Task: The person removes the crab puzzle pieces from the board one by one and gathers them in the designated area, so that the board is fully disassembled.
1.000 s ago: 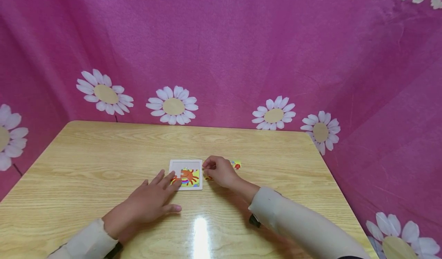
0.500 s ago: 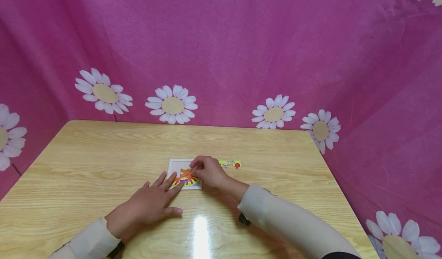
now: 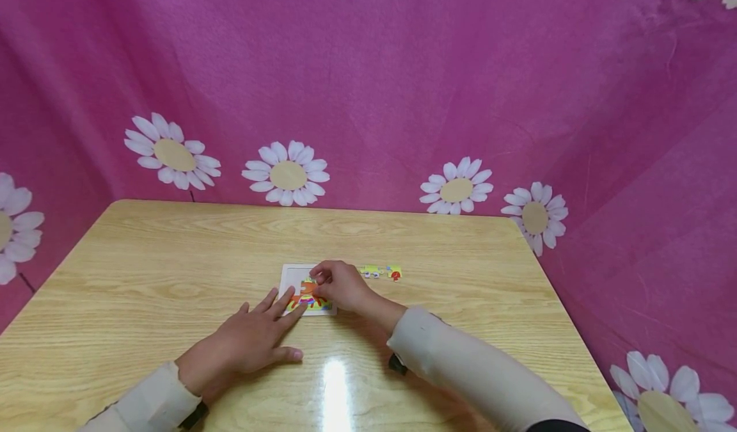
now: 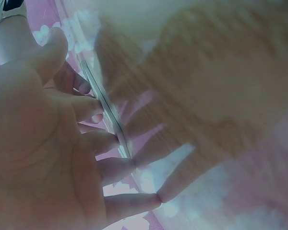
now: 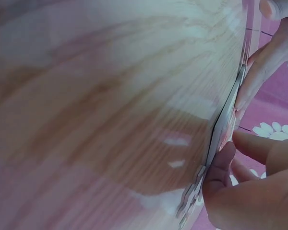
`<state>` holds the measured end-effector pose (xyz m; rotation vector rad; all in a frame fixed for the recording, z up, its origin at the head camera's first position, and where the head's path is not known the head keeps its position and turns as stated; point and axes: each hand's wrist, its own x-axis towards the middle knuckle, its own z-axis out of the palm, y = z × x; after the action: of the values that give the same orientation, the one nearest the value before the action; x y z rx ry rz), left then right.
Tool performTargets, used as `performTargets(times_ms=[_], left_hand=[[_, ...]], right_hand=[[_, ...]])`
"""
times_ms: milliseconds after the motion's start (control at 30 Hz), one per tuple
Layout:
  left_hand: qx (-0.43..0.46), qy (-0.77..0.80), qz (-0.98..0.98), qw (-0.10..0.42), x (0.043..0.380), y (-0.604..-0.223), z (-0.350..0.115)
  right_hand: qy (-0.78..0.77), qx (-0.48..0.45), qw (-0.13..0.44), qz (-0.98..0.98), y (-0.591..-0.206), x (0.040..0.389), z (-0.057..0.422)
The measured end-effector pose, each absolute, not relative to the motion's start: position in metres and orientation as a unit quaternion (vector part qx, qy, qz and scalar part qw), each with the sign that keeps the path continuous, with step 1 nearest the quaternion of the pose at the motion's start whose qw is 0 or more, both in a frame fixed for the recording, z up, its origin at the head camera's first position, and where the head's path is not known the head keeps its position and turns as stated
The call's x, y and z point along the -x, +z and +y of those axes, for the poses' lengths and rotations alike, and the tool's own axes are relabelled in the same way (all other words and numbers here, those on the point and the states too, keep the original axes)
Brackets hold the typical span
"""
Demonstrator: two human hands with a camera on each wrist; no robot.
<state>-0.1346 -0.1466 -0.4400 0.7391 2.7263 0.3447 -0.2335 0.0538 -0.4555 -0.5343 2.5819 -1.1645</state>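
A small jigsaw puzzle in a white frame tray (image 3: 290,272) lies on the table, its lower part filled with pieces showing an orange crab (image 3: 308,289). Over the tray's right side, my right hand (image 3: 342,285) pinches a puzzle piece between thumb and fingers; the hand mostly hides the piece. In the right wrist view, the thumb (image 5: 221,165) and fingertips meet right at the tray's surface. My left hand (image 3: 250,336) lies with fingers spread, fingertips resting on the tray's lower left edge. The left wrist view shows those straight fingers along the tray's thin edge (image 4: 105,103).
Loose puzzle pieces (image 3: 372,271) lie right of the tray, including one with a red shape (image 3: 395,273). The wooden table (image 3: 173,259) reflects a bright light near its front. A pink curtain (image 3: 368,86) with white flowers hangs behind it.
My right hand has moved left from beside the tray to over its right side, uncovering loose pieces behind it. The left hand has barely moved.
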Motion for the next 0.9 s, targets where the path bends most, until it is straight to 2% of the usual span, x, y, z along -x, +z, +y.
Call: performTargets(times_ms=[300, 900], left_hand=[[-0.258, 0.12, 0.947, 0.152, 0.1348, -0.4398, -0.1471], [-0.256, 0.116, 0.947, 0.154, 0.1371, -0.4426, -0.1474]], right_hand=[[-0.35, 0.174, 0.145, 0.909, -0.4522, 0.2343, 0.0474], [-0.361, 0.176, 0.154, 0.903, -0.4528, 0.2372, 0.0457]])
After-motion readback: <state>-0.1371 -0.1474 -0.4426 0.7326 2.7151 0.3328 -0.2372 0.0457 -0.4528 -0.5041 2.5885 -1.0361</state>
